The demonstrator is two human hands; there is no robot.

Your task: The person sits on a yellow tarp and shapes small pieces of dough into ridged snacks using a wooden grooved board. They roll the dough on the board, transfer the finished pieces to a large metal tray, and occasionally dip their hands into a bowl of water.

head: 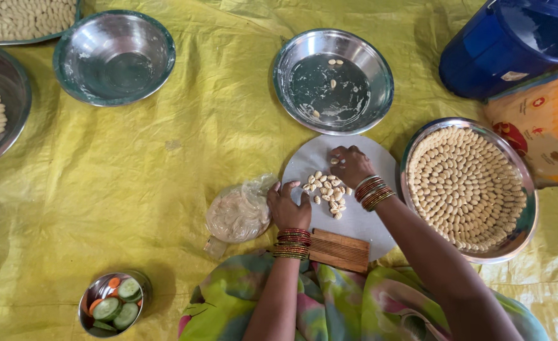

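Note:
A round white board (367, 218) lies on the yellow sheet in front of me. On it sits a small pile of pale shaped dough pieces (328, 192). My left hand (287, 206) rests at the board's left edge, fingers curled beside the pile and holding nothing that I can see. My right hand (351, 165) is cupped, fingers down, at the pile's upper right, touching the pieces. Both wrists carry red and green bangles. A ridged wooden comb block (339, 250) lies on the board's near edge.
A steel plate (528, 208) full of dough pieces is at the right. A steel bowl (380, 69) with a few pieces is beyond the board. A bagged dough lump (238, 215), an empty bowl (113, 57), a cucumber bowl (115, 304) and a blue drum (513, 44) surround me.

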